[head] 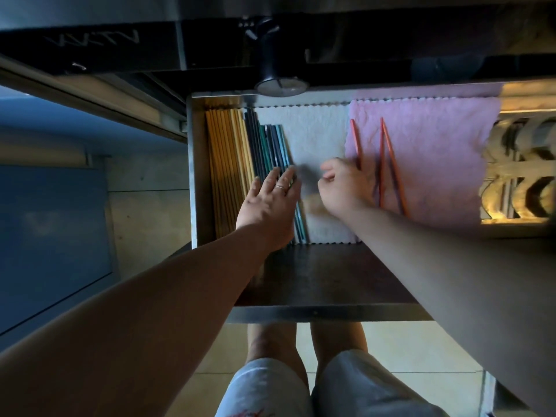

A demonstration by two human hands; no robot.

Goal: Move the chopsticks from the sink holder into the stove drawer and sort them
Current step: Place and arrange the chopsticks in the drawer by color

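Observation:
The stove drawer (331,311) stands pulled out below me. Along its left side lie several yellow chopsticks (224,164) in a row, then several dark and teal chopsticks (272,145). My left hand (270,197) rests flat, fingers spread, on the near part of the dark and teal group. Three orange chopsticks (388,164) lie on a pink cloth (436,145) at the right. My right hand (344,188) has its fingers curled around the near end of the leftmost orange chopstick (355,142). The other two orange ones lie loose, their far tips together.
A white cloth (313,130) lines the drawer's middle. A black stove knob (281,82) juts out above the drawer's back edge. A rack of dishes (517,176) sits to the right of the drawer. My knees and the tiled floor show below the drawer front.

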